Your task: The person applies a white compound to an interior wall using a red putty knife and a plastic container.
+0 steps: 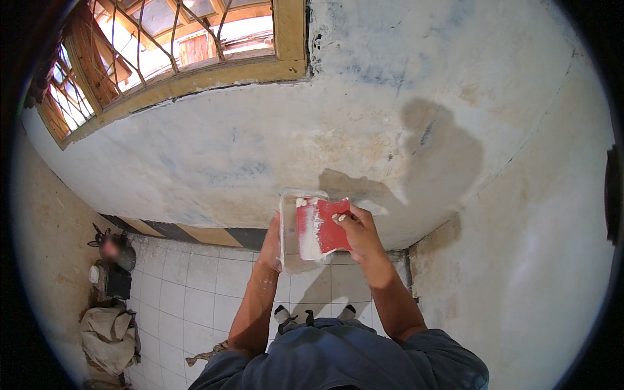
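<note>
A clear plastic tub, smeared whitish inside, is held up in front of me by my left hand, whose fingers close round its left side and are partly hidden. Over the tub's right half lies a flat red putty spreader. White putty coats the spreader's left edge in a thick strip. My right hand grips the spreader's right side, with the thumb on top and a dab of putty on that thumb. The spreader hides part of the tub's inside.
A patchy white wall faces me, with a yellow-framed, barred window at upper left. Dark and tan tiles line its foot above the white tiled floor. A crumpled sack and a black box stand at left.
</note>
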Demonstrator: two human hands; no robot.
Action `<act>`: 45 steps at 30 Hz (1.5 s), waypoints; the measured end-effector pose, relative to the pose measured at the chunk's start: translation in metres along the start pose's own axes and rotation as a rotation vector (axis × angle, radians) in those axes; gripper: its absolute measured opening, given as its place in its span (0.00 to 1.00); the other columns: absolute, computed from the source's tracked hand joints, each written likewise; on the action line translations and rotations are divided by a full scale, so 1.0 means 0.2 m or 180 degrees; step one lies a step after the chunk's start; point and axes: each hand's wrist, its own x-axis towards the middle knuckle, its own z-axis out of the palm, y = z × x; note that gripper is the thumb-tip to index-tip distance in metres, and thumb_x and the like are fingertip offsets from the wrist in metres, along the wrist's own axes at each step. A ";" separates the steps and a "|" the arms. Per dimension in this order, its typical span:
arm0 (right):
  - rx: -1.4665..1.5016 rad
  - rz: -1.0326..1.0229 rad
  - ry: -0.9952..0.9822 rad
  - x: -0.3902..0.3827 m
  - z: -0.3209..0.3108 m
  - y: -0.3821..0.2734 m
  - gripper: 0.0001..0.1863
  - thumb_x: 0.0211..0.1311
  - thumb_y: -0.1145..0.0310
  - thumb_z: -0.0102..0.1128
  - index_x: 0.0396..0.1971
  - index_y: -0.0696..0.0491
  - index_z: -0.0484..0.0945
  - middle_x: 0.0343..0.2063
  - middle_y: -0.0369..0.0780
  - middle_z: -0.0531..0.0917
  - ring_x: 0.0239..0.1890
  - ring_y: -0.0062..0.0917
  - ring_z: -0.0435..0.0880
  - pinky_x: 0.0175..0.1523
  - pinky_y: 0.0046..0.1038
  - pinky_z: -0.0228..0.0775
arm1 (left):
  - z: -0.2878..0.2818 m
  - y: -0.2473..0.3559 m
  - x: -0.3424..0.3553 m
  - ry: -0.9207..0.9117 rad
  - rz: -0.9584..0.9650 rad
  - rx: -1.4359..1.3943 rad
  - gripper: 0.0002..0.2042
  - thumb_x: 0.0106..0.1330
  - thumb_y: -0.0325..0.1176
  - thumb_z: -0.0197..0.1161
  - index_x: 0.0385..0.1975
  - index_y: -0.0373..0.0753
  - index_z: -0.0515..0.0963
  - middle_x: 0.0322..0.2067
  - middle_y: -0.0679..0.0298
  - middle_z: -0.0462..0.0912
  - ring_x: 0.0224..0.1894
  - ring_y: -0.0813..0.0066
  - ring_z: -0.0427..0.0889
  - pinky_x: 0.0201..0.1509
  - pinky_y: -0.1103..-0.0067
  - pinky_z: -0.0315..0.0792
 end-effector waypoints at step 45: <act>0.1270 -0.0252 0.0504 0.06 -0.23 -0.37 0.12 0.62 0.70 0.61 0.45 0.55 0.79 0.39 0.37 0.83 0.40 0.26 0.84 0.46 0.29 0.78 | -0.16 -0.16 -0.01 -0.0204 -0.0477 -0.0977 0.26 0.76 0.55 0.41 0.63 0.44 0.69 0.56 0.62 0.78 0.57 0.62 0.78 0.60 0.64 0.74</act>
